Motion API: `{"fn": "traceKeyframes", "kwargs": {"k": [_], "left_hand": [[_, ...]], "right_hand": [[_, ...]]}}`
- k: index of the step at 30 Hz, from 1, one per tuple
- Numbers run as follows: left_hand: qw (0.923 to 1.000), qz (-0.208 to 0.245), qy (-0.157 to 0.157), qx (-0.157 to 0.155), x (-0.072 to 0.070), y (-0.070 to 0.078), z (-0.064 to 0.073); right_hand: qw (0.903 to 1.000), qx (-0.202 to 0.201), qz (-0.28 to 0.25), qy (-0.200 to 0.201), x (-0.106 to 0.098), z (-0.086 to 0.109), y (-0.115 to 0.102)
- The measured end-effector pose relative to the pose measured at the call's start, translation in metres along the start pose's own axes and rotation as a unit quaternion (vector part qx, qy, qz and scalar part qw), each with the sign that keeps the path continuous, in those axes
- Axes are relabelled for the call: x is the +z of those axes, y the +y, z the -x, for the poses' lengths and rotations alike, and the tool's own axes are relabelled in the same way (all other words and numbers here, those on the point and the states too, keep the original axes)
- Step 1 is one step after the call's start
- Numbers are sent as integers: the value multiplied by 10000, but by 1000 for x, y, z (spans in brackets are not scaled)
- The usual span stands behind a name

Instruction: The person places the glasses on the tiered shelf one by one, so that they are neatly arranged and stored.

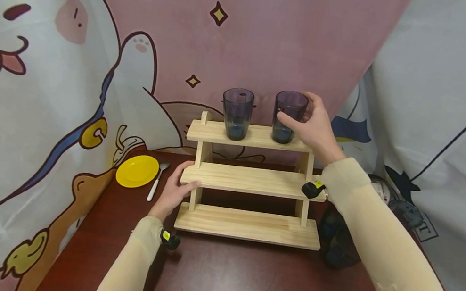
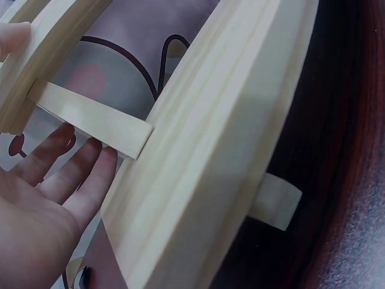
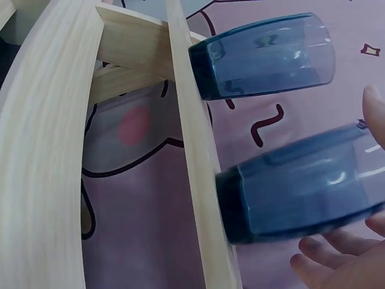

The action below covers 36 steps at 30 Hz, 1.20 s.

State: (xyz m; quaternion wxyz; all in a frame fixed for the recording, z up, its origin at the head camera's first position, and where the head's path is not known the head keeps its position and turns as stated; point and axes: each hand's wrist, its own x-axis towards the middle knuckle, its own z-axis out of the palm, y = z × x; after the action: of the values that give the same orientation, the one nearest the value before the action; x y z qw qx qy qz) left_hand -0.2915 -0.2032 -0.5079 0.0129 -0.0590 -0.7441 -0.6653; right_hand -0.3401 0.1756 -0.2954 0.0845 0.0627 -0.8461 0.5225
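A three-tier wooden display stand (image 1: pixel 250 180) stands on the dark red table. At its left end, my left hand (image 1: pixel 173 191) grips the middle tier, thumb at the front edge. In the left wrist view its other fingers (image 2: pixel 90 168) reach to the side support. Two bluish-purple tumblers stand upright on the top tier. My right hand (image 1: pixel 313 125) holds the right tumbler (image 3: pixel 301 186) between thumb and fingers, its base on or just at the board. The left tumbler (image 1: pixel 237 113) stands apart from both hands.
A yellow plate (image 1: pixel 137 171) and a white-handled spoon (image 1: pixel 157 182) lie left of the stand. Dark, see-through items (image 1: pixel 338 237), partly hidden by my right sleeve, are at the right. Printed cloth (image 1: pixel 270 35) hangs close behind the stand.
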Motion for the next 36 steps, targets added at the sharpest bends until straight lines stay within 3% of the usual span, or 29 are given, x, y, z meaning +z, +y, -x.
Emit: {"fn": "traceKeyframes", "kwargs": {"k": [6, 17, 30, 36], "left_hand": [[10000, 75, -16, 2, -1, -2, 0], [9999, -129, -16, -7, -1, -1, 2], [10000, -22, -22, 24, 1, -2, 2], [10000, -35, 27, 55, 1, 0, 1]], "right_hand": [[9999, -72, 80, -89, -18, 19, 10], [9984, -547, 91, -105, -49, 63, 32], [9886, -1206, 842, 312, -79, 133, 78], [9834, -1330, 1118, 527, -87, 159, 96]]}}
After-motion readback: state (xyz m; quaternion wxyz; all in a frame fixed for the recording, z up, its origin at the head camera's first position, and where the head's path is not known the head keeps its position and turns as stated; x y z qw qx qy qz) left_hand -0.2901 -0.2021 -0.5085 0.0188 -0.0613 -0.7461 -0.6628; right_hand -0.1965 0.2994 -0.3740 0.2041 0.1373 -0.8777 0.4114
